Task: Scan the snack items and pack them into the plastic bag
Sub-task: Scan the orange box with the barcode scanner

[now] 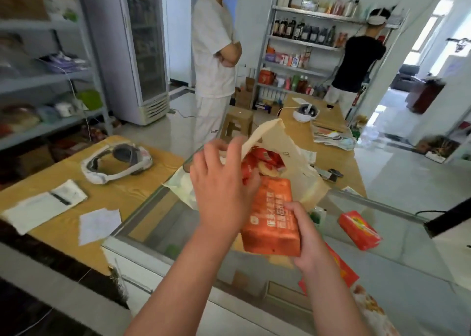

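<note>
So the cream plastic bag is pinched at its rim by the left hand; orange rectangular snack pack, at its 6 o'clock, is gripped by the right hand.

Matt plastic bag, glossy snack pack (crinkled wrapper), smooth glass counter
</note>
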Motion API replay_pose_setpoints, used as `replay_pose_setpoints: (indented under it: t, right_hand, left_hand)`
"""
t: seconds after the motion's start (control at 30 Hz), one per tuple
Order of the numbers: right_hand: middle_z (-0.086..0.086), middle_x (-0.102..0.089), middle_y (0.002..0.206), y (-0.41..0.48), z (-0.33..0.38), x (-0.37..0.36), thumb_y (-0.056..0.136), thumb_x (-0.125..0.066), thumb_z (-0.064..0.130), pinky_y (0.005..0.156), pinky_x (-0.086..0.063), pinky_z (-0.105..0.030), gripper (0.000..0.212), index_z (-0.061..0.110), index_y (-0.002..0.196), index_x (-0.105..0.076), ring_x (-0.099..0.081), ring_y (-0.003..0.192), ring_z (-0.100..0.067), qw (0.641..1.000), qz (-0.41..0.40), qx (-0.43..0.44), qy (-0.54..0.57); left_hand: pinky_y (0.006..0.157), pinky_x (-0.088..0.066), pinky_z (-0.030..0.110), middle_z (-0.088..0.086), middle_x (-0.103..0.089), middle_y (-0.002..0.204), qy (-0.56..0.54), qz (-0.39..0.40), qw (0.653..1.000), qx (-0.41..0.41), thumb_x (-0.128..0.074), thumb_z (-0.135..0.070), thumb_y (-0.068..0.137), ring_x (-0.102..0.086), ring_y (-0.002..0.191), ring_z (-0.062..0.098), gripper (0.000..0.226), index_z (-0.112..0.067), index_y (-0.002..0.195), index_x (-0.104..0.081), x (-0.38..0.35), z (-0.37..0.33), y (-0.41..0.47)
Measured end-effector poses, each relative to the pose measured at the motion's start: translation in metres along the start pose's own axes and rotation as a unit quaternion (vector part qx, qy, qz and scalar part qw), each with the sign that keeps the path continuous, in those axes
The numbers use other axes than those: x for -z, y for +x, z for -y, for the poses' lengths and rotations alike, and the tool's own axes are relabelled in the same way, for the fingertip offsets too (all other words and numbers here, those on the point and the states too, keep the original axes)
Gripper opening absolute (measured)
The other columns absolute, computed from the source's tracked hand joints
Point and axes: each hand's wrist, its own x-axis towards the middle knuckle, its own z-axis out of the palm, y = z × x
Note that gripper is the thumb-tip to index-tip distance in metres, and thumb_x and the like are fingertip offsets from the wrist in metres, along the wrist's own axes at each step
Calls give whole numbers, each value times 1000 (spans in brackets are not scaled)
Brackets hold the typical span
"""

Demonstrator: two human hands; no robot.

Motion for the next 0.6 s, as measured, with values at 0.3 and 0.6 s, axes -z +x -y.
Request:
replay_pose_setpoints:
  t: [0.3,0.6]
  right_hand:
    - [-10,-70,109,54,30,-24,79,-71,21,69,-58,-42,52,23,127,-52,-69,93,-29,1000,3,26,14]
    - [-9,-63,123,103,38,-41,79,-71,22,75,-56,-40,37,25,113,-56,-65,98,-25,986,-16,90,142]
  left_hand:
    - [54,-33,30,7,-64,86,80,144,983,87,-47,-23,96,-61,75,33,24,-15,116,-57,-6,12,29]
    - [40,-20,18,2,-49,44,123,49,990,40,-49,-26,91,-45,36,28,28,-12,72,-64,10,2,29]
